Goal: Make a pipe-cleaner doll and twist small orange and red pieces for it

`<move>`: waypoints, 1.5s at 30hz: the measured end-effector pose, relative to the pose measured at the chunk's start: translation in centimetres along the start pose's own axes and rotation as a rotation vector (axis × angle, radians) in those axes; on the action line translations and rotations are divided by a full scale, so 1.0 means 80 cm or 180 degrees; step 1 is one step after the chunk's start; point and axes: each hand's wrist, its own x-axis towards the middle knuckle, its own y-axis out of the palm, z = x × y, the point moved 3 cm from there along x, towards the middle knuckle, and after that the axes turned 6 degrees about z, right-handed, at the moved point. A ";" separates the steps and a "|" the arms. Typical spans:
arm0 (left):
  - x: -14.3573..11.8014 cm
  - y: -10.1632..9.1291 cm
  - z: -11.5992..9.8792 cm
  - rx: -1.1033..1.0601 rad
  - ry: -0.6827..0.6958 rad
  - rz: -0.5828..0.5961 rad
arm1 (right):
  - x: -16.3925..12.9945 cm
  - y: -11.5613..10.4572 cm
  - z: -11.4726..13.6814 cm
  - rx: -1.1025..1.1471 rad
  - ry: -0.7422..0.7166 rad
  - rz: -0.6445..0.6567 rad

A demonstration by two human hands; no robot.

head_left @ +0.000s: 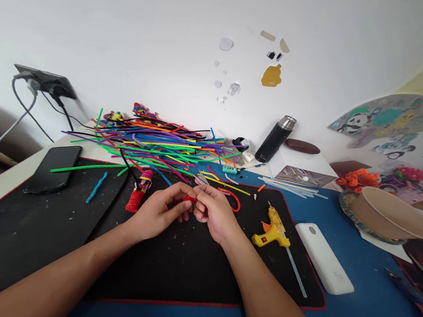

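Left hand (162,209) and right hand (214,215) together, fingertips pinched, forearms converging

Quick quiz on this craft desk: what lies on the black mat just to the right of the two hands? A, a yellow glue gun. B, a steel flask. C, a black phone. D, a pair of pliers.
A: the yellow glue gun lies on the black mat just right of the right hand, while the left hand meets it at a small red piece.
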 end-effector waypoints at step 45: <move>0.010 -0.013 0.003 -0.1601 -0.0048 0.0024 | -0.002 0.003 0.003 -0.0242 -0.0083 0.0195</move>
